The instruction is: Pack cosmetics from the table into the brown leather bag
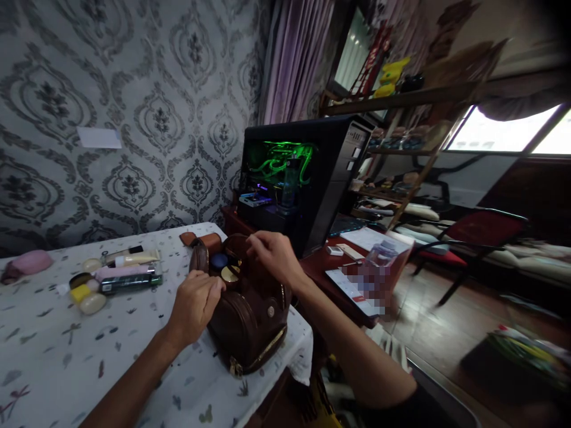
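Note:
A dark brown leather bag point(250, 324) with gold zippers stands unzipped at the table's right end. My left hand point(194, 303) is closed on the near-left edge of its opening. Across the opening, my right hand point(273, 252) has its fingers curled at the far rim, seemingly pinching it; the fingertips are partly hidden. Inside the bag lie a blue round lid point(219, 261) and a pale gold round case point(230, 274). Behind the bag's left side rests a brown leather piece point(209, 241).
Tubes and bottles, among them a dark green tube point(129, 283) and a yellow-labelled jar point(84, 294), lie left on the patterned tablecloth point(66, 356). A pink pouch point(29, 264) sits at far left. Beyond the bag stands a black computer case point(307, 178); a red chair point(482, 238) is at right.

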`<state>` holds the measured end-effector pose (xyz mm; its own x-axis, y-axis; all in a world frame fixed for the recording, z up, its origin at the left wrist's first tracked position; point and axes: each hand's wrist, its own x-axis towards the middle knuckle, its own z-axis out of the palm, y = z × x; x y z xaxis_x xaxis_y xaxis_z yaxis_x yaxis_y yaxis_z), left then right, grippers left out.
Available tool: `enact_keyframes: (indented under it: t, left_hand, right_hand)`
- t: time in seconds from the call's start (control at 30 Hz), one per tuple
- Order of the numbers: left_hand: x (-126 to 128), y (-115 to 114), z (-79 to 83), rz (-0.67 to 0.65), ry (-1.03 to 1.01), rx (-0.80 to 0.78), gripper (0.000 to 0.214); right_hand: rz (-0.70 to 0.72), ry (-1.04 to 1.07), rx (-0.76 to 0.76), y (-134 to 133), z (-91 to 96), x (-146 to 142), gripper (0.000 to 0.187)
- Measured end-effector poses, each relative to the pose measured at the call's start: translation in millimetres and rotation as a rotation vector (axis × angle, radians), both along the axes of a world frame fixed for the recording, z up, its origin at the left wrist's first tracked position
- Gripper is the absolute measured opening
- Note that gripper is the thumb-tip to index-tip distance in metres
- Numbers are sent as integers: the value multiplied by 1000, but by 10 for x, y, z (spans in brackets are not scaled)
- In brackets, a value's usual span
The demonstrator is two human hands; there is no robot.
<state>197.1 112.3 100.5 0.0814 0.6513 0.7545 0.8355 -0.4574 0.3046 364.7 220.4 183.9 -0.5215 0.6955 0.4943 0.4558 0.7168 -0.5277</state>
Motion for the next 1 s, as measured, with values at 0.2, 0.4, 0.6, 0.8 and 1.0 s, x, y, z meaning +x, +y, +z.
enact_keyframes:
  t: [0.2, 0.4, 0.6, 0.8, 1.0]
  left_hand:
    - [4, -5, 1, -4, -17, 1, 41]
    - [0, -5, -7, 2, -15, -1, 40]
    - [6, -14, 5, -8, -19, -20, 41]
    - [19, -14, -5, -48, -42, -9, 38]
    - [25, -28, 23, -66, -24, -32, 35]
  right_hand:
    - [-64, 104, 91, -67, -51, 218, 28]
    - [44, 7, 99, -149, -148, 235, 25]
    - [29, 58, 49, -175, -179, 293, 25]
    - [-12, 192, 22, -265, -311, 473, 26]
    - [-123, 331, 74, -310, -492, 651, 24]
